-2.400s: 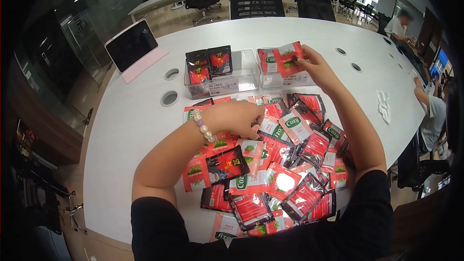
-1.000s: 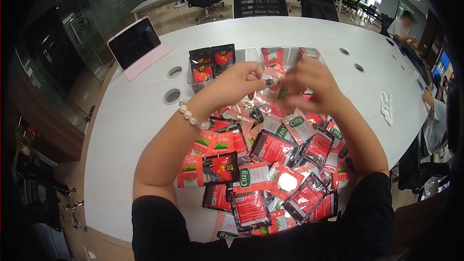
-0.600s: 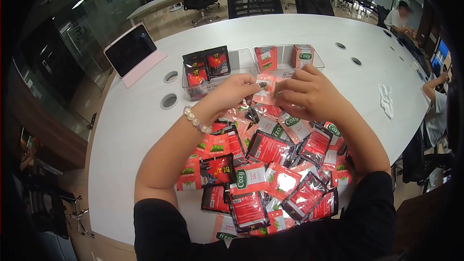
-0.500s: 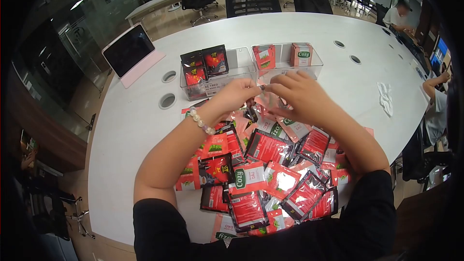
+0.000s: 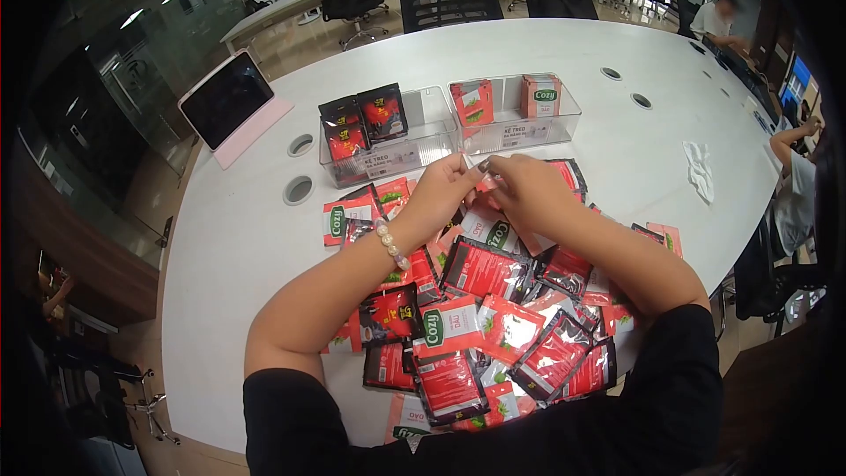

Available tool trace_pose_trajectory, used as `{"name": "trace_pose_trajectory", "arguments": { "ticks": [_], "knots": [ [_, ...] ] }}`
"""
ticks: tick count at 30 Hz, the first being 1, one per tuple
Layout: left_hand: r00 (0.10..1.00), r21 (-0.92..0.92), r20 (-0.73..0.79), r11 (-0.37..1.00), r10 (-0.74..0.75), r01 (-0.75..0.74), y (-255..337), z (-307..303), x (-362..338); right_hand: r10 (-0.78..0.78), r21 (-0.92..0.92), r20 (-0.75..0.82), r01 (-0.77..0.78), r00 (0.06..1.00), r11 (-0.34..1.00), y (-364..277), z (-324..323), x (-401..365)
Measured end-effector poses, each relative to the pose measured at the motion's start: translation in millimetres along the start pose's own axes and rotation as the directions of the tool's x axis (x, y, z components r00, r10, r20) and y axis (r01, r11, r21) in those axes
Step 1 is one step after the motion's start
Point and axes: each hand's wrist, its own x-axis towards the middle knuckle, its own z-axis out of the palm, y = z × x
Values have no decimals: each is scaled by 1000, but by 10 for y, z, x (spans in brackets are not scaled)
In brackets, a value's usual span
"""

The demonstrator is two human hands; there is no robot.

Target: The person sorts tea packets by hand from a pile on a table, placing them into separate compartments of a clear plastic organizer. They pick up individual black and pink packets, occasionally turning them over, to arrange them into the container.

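My left hand [image 5: 446, 189] and my right hand [image 5: 531, 197] meet above the pile, fingertips pinched together on a small pink sachet [image 5: 484, 182] that my fingers mostly cover. Below them lies a loose heap of packets: pink-and-white Cozy tea sachets [image 5: 448, 327] mixed with black-and-red coffee sachets [image 5: 485, 270]. Just beyond my hands stand two clear plastic bins. In the left bin [image 5: 430, 145] black coffee sachets [image 5: 384, 113] stand upright at its left. The right bin [image 5: 555, 130] has pink tea sachets [image 5: 541, 97] in two groups.
A tablet in a pink case [image 5: 231, 106] leans at the left of the white table [image 5: 229, 300], near two round cable holes [image 5: 299, 189]. A crumpled white tissue [image 5: 699, 172] lies at right. Other people sit along the right side, one in white [image 5: 716, 20].
Both hands have come lower and nearer my body, still together, uncovering the fronts of the bins. The view has shifted slightly. The heap looks unchanged.
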Motion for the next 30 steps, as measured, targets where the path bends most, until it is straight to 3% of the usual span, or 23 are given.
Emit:
{"name": "trace_pose_trajectory", "arguments": {
  "ticks": [4,6,8,14,15,18,21,24,27,28,29,30],
  "knots": [
    [999,56,12,997,50,-51,79,35,-64,-159,-16,-179,158,971,987,279,-224,214],
    [998,58,23,997,54,-55,65,49,-58,-128,74,-305,157,944,985,405,-519,409],
    [999,60,22,997,49,-50,37,47,-51,97,175,-228,-57,969,983,731,-671,604],
    [999,76,-6,996,49,-48,-20,46,-24,230,-104,88,-221,969,970,1515,-566,913],
    [999,107,34,994,35,-38,-11,19,-28,192,-280,50,-170,980,945,1582,-504,917],
    [999,102,30,994,44,-47,-14,32,-32,96,-556,23,-67,995,829,1765,-412,940],
    [999,90,31,995,39,-42,-17,28,-30,106,-644,-98,-144,990,751,1728,-349,921],
    [997,87,6,994,71,-71,14,53,-37,-74,-704,-248,-128,966,699,1586,-294,885],
    [994,130,-24,986,106,-102,-27,49,-18,-189,-360,-296,74,936,930,1117,-339,832],
    [990,158,-33,978,141,-134,-32,45,-17,-81,2,-76,81,994,997,853,-430,783],
    [984,188,-39,969,172,-162,-31,39,-14,-50,354,176,-16,983,935,629,-487,713],
    [979,219,-41,957,202,-188,-31,34,-20,-197,471,198,83,960,878,545,-445,638]
  ]
}}
